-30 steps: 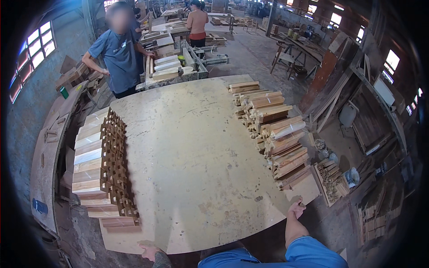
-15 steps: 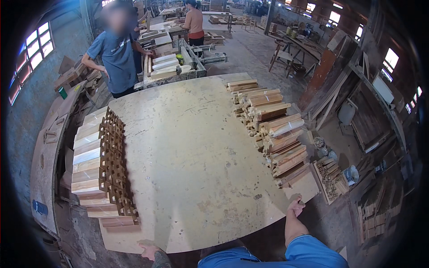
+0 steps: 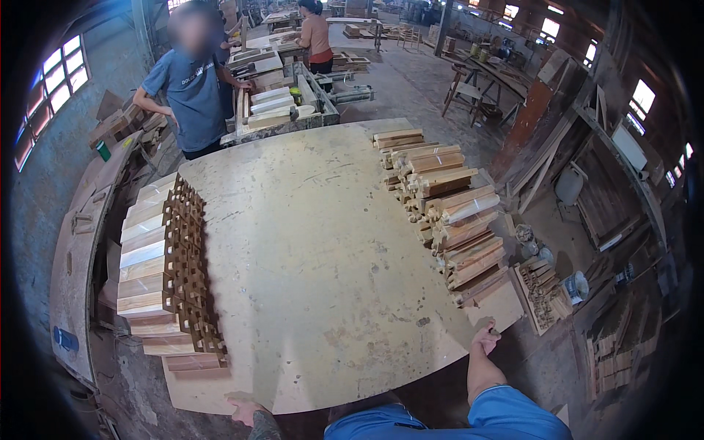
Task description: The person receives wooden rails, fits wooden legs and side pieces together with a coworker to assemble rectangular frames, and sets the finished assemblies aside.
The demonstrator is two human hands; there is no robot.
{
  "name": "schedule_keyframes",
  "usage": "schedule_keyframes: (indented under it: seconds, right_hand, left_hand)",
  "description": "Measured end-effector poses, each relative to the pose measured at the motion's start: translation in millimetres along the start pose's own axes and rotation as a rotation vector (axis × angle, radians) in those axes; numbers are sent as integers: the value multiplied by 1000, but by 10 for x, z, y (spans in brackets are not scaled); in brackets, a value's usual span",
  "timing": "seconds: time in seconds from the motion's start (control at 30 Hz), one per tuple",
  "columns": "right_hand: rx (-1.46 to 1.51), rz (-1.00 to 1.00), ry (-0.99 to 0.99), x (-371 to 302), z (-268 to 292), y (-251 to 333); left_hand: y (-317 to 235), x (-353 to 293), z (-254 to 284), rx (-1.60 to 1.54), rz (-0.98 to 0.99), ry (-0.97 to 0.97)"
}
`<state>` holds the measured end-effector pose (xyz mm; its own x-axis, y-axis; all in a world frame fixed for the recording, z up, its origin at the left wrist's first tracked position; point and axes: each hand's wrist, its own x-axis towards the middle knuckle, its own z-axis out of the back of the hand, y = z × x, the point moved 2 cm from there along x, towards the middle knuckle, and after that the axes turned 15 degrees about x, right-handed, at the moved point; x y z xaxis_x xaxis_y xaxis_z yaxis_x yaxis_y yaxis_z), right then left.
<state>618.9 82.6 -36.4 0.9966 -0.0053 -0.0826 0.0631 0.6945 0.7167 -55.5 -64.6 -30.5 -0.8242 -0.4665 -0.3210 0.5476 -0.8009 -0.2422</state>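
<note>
So the big pale board (image 3: 330, 242) sits right in front of the person, bare down the middle. The left stack (image 3: 147, 253) is in tidy rows, notched ends facing in, probably so it stays steady. The right stack (image 3: 455, 198) looks looser, ends inward too, maybe to keep them handy. Left hand (image 3: 246, 412) and right hand (image 3: 485, 337) are at the near edge, spread wide, I'd guess for balance. Can't see what's under the board, the left stack's inner ends are shadowy, and I can't tell whether either hand's fingers grip or just rest.
</note>
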Motion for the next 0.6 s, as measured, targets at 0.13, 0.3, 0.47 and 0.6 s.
schedule_keyframes:
  seconds: [0.13, 0.3, 0.47, 0.6]
  right_hand:
    - [-33, 6, -10, -5, -9, 2]
    - [-19, 27, -50, -33, 1, 17]
    - [-24, 26, -40, -37, 9, 29]
    - [-4, 30, -55, -31, 7, 20]
  left_hand:
    - [27, 37, -33, 24, -34, -13]
    - [24, 41, -63, 146, -184, -45]
    - [27, 41, -54, 28, -55, -29]
    - [3, -9, 14, 14, -36, -12]
